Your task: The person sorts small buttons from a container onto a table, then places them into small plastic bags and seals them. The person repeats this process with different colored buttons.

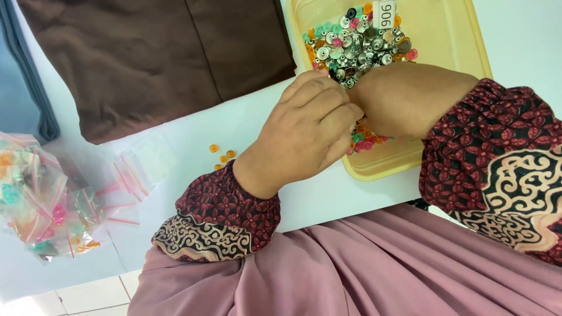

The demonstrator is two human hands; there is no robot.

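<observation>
My left hand [304, 131] and my right hand [407, 96] meet fingertip to fingertip over the near part of a pale yellow plastic tray [462, 41]. The tray holds a heap of small buttons [357, 44], silver ones mixed with orange, green and pink. Both hands have their fingers curled; what lies between the fingertips is hidden. A few orange buttons [221, 155] lie loose on the white table just left of my left wrist.
A brown cloth [158, 58] is spread at the back left, with blue fabric [23, 76] beside it. Small clear zip bags with red strips [52, 199], some holding coloured buttons, pile at the left edge. Pink fabric [351, 269] covers my lap.
</observation>
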